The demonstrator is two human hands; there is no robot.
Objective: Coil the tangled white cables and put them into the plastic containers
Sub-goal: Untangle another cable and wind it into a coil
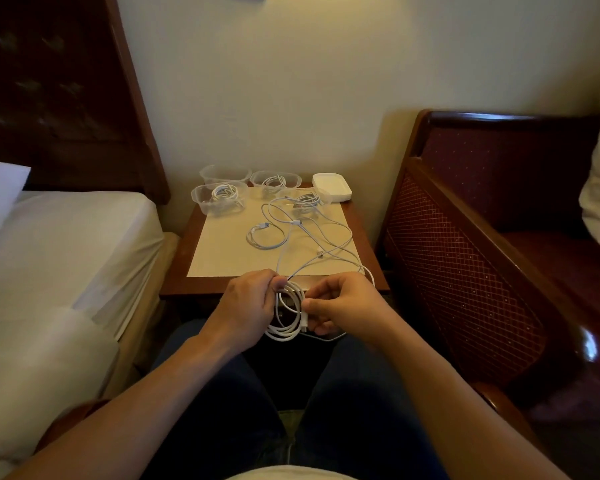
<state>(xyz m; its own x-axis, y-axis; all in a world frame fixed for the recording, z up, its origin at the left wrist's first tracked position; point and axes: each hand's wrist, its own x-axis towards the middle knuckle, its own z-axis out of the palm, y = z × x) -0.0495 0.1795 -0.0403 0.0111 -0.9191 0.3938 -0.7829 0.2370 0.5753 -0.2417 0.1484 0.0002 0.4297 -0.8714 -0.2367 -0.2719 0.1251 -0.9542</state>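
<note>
Bedside table [368, 271] between bed [66, 244] and armchair [482, 237], paper mat [222, 251] on top. Half-wound cable coil [286, 315] hangs over the lap just off the table's near edge; left hand [246, 306] grips its top to keep loops together, right hand [343, 304] pinches the strand at its right side, likely feeding the next turn. Loose cable tail [312, 237] trails back across the mat, crossing another small cable [265, 237]. Containers [219, 197] at the far edge, three with cables in, back-left one looks empty; white lid [331, 187] beside. Tail may snag; open mat at left gives room
</note>
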